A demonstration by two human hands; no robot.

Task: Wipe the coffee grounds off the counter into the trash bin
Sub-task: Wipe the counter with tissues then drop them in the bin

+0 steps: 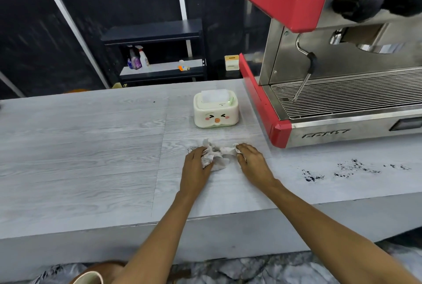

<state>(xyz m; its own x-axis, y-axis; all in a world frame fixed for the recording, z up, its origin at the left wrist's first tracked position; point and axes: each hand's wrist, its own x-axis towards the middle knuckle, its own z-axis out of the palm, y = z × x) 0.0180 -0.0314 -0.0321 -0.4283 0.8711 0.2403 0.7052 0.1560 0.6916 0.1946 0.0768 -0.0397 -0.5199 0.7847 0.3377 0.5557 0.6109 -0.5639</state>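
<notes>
While we pinched a crumpled tissue (215, 155) between our left hand (196, 165) and right hand (250, 160) on the counter (80, 146), the coffee grounds (349, 169) lay unwiped well to the right, trash bin out of view, task barely begun.

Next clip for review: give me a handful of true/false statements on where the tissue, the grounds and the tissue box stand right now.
1. Both hands, left hand and right hand, hold the crumpled tissue. True.
2. The coffee grounds lie under the tissue. False: they lie to its right, untouched, in front of the espresso machine.
3. The tissue box stands behind the hands. True.
4. The tissue box sits on the machine's drip tray. False: it stands on the counter beside the machine.
</notes>
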